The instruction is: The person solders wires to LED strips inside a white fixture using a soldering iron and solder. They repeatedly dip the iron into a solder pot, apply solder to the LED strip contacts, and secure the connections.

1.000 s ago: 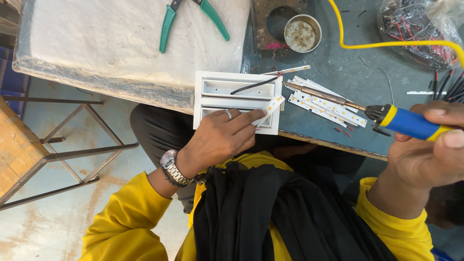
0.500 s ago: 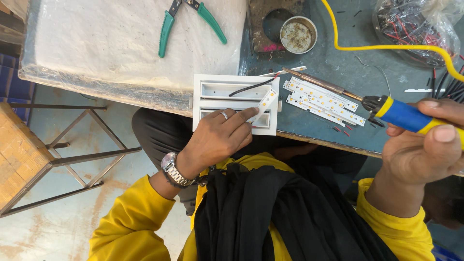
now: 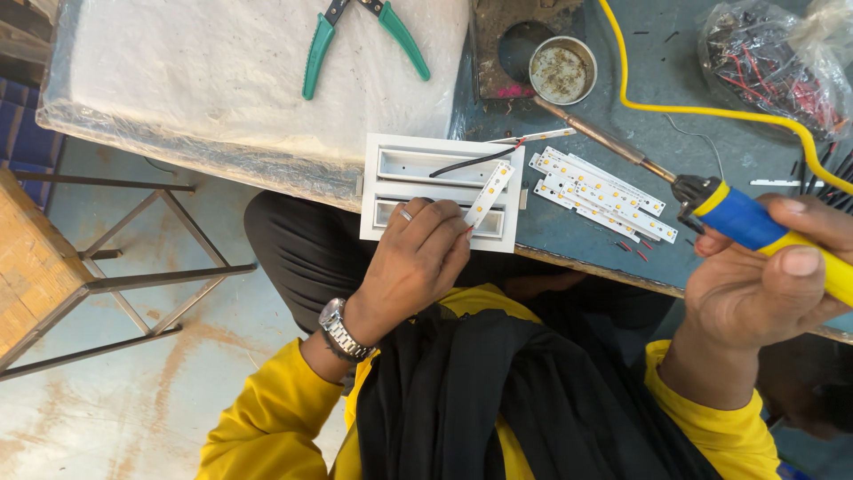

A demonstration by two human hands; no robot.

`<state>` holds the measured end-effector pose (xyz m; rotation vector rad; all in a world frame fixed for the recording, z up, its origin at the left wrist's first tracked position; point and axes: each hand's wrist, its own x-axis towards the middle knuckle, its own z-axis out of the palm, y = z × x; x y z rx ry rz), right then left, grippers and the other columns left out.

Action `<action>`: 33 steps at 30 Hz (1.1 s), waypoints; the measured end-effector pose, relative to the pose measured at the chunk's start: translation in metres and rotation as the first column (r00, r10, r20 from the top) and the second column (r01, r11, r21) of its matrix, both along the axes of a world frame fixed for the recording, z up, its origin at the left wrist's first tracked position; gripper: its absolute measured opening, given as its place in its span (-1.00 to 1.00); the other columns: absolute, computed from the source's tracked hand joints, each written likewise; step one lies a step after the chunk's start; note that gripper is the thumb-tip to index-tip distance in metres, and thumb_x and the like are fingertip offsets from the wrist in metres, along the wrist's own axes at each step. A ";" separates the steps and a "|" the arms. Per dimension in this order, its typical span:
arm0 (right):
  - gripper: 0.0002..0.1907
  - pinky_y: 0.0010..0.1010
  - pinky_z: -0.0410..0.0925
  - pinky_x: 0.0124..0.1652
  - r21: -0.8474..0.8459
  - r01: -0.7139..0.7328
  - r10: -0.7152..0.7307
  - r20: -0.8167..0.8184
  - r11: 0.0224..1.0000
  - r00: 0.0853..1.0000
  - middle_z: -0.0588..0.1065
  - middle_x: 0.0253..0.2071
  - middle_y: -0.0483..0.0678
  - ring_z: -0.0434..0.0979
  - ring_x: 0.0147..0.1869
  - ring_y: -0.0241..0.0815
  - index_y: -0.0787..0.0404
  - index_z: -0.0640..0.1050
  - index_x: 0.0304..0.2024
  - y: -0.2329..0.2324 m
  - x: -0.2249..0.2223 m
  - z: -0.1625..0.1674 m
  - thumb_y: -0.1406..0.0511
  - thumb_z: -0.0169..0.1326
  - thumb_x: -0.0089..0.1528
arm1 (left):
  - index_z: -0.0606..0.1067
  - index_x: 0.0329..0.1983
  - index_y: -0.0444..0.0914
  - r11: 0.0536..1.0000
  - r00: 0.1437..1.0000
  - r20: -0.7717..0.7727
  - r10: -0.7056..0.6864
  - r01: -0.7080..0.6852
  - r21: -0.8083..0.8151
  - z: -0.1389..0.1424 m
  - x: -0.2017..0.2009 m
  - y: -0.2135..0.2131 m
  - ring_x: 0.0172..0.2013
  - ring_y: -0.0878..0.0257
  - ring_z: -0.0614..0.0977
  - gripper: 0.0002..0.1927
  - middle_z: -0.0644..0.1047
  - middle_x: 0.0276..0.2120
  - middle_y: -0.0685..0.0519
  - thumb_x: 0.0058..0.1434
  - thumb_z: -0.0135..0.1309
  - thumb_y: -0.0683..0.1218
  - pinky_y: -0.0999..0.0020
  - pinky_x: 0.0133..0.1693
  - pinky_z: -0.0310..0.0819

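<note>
A white two-slot housing (image 3: 442,188) is laid at the bench's (image 3: 586,236) edge. At its five o'clock, an LED strip (image 3: 489,195) is pinched by the left hand (image 3: 416,263). At three o'clock, a soldering iron (image 3: 755,227) is gripped by the right hand (image 3: 764,284).

The soldering iron (image 3: 755,227) has a blue and yellow handle, and its cord (image 3: 711,111) is yellow too. The pliers (image 3: 364,40) have green handles, and the light housing (image 3: 444,191) is white. The little strip (image 3: 489,194) is white with yellow dots, and the sleeves (image 3: 267,427) are yellow.
</note>
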<state>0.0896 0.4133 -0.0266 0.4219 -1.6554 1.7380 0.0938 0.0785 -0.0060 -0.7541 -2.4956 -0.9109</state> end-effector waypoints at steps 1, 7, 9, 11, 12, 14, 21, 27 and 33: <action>-0.67 -0.31 0.38 -0.38 0.017 0.004 -0.004 -0.002 1.000 1.000 0.39 -0.08 0.18 0.44 -0.40 0.01 0.38 0.32 0.13 0.000 -0.001 0.001 0.21 -0.02 0.56 | 0.53 -0.11 -0.34 1.000 1.000 -0.005 0.009 -0.009 0.014 -0.001 0.000 0.001 -0.16 0.06 0.52 -0.81 0.52 -0.10 -0.03 0.22 0.19 -0.25 0.18 -0.07 0.38; -0.66 -0.32 0.37 -0.40 -0.001 0.013 -0.013 0.037 1.000 0.999 0.42 -0.21 0.17 0.47 -0.46 -0.02 0.39 0.38 0.11 0.000 -0.003 0.001 0.19 -0.01 0.54 | 0.53 -0.13 -0.32 0.999 1.000 0.012 0.027 -0.028 0.041 0.001 -0.002 0.004 -0.16 0.09 0.52 -0.84 0.53 -0.09 0.00 0.24 0.19 -0.23 0.18 -0.08 0.35; -0.64 -0.30 0.39 -0.39 -0.017 0.002 -0.001 0.038 1.000 0.999 0.45 -0.20 0.19 0.51 -0.44 -0.01 0.37 0.38 0.13 0.000 -0.003 -0.001 0.17 0.01 0.52 | 0.54 -0.14 -0.30 1.000 1.000 0.000 0.027 -0.027 0.013 0.005 -0.004 0.003 -0.19 0.12 0.52 -0.86 0.55 -0.10 0.02 0.24 0.20 -0.22 0.18 -0.12 0.33; -0.64 -0.26 0.44 -0.36 -0.036 -0.033 0.034 0.033 0.999 0.999 0.48 -0.14 0.21 0.55 -0.36 0.04 0.33 0.38 0.18 -0.001 -0.003 -0.004 0.19 0.06 0.51 | 0.55 -0.18 -0.27 0.999 0.999 0.000 0.037 -0.037 0.035 0.009 -0.005 0.003 -0.21 0.14 0.55 -0.90 0.57 -0.14 0.06 0.26 0.21 -0.20 0.20 -0.15 0.31; -0.65 -0.23 0.47 -0.34 -0.047 -0.057 0.059 0.029 0.997 0.998 0.49 -0.11 0.21 0.56 -0.33 0.05 0.30 0.38 0.21 -0.002 -0.003 -0.006 0.22 0.09 0.51 | 0.55 -0.19 -0.25 0.998 0.999 -0.001 0.041 -0.041 0.046 0.011 -0.006 0.003 -0.22 0.15 0.56 -0.91 0.59 -0.16 0.08 0.27 0.21 -0.20 0.21 -0.17 0.31; -0.67 -0.16 0.52 -0.30 -0.079 -0.120 0.121 0.019 0.990 0.992 0.52 -0.09 0.20 0.56 -0.30 0.07 0.26 0.40 0.25 -0.004 -0.002 -0.010 0.32 0.16 0.50 | 0.54 -0.22 -0.24 0.995 0.999 0.028 0.033 -0.035 0.089 0.016 -0.007 0.002 -0.26 0.16 0.57 -0.93 0.62 -0.19 0.09 0.27 0.21 -0.20 0.22 -0.20 0.29; -0.65 0.01 0.58 -0.20 -0.023 -0.191 0.191 -0.019 0.981 0.981 0.56 -0.12 0.23 0.66 -0.26 0.13 0.18 0.41 0.25 -0.024 -0.001 -0.003 0.32 0.17 0.45 | 0.53 -0.25 -0.25 0.985 0.999 0.050 0.000 -0.009 0.171 0.023 -0.010 0.003 -0.34 0.20 0.58 -0.92 0.64 -0.24 0.11 0.27 0.23 -0.21 0.26 -0.25 0.28; -0.74 0.06 0.60 -0.15 0.083 -0.240 0.242 -0.009 0.967 0.970 0.55 -0.08 0.30 0.68 -0.02 0.20 0.19 0.39 0.20 -0.062 -0.007 0.022 0.34 0.05 0.47 | 0.55 -0.24 -0.26 0.975 0.996 0.083 -0.018 -0.001 0.223 0.026 -0.007 -0.006 -0.43 0.21 0.54 -0.93 0.63 -0.29 0.09 0.27 0.23 -0.21 0.27 -0.26 0.31; -0.90 0.14 0.50 0.05 0.193 -0.328 0.334 0.002 0.925 0.943 0.48 0.05 0.19 0.58 0.17 0.24 0.21 0.42 0.04 -0.107 -0.018 0.036 0.37 -0.03 0.48 | 0.54 -0.27 -0.27 0.962 0.994 0.102 -0.027 -0.002 0.272 0.032 -0.006 -0.022 -0.48 0.24 0.54 -0.93 0.62 -0.30 0.08 0.27 0.23 -0.22 0.29 -0.27 0.34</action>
